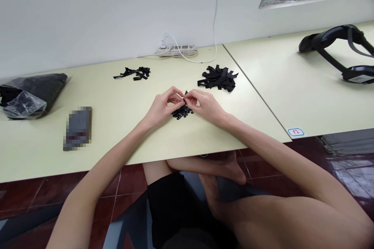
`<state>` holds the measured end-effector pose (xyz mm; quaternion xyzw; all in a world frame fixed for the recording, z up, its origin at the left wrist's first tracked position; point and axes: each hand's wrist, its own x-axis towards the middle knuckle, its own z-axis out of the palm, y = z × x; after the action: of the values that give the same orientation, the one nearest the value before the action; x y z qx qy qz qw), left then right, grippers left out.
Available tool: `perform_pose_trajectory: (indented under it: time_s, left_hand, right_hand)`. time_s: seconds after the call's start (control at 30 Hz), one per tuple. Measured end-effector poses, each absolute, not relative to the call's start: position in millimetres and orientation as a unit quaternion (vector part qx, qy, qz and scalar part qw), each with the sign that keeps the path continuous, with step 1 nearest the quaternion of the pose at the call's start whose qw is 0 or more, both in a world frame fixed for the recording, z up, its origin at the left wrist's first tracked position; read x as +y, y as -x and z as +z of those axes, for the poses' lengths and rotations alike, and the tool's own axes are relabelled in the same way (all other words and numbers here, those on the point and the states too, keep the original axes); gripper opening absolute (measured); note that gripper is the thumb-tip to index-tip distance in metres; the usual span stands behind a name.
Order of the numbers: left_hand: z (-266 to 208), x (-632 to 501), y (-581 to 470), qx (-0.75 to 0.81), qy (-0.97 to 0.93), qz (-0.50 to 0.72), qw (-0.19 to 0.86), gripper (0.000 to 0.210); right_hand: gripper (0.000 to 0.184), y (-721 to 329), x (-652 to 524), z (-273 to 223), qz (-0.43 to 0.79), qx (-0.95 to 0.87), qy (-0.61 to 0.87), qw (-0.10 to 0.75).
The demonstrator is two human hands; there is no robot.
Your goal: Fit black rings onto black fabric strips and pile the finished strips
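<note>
My left hand (166, 103) and my right hand (203, 103) meet above the table, fingertips pinched together on a short black strip (186, 93). Only the strip's upper tip shows; the rest is hidden by my fingers, and I cannot tell whether a ring is held with it. Just below my fingertips lies a small heap of black rings (182, 113), a few loose at its edge. Beyond my right hand is a large pile of black fabric strips (219, 78). A smaller group of black strips (136, 72) lies farther back on the left.
A clear plastic bag with black material (35, 95) and a blurred-out dark object (78, 128) lie left. Against the wall sits a power strip (177, 50) with a white cable (215, 19). A black headset (336, 52) rests right, past the table seam.
</note>
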<state>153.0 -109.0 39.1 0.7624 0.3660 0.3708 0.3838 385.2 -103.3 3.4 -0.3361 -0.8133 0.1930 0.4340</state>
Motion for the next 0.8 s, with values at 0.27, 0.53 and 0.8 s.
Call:
perform_pose_trajectory:
  time_s: [0.27, 0.53, 0.8]
  left_hand:
    - [39.8, -107.9, -153.8, 0.341, -0.762, 0.376, 0.402, 0.029]
    - [43.0, -100.1, -147.2, 0.356, -0.766, 0.375, 0.382, 0.034]
    - [41.7, -91.8, -137.1, 0.400, -0.742, 0.405, 0.355, 0.035]
  right_hand:
    - [0.010, -385.6, -104.7, 5.8, 0.190, -0.810, 0.332, 0.445]
    - [0.011, -384.0, -103.0, 9.0, 0.266, -0.753, 0.361, 0.482]
    - [0.010, -384.7, -103.3, 2.4, 0.265, -0.799, 0.305, 0.446]
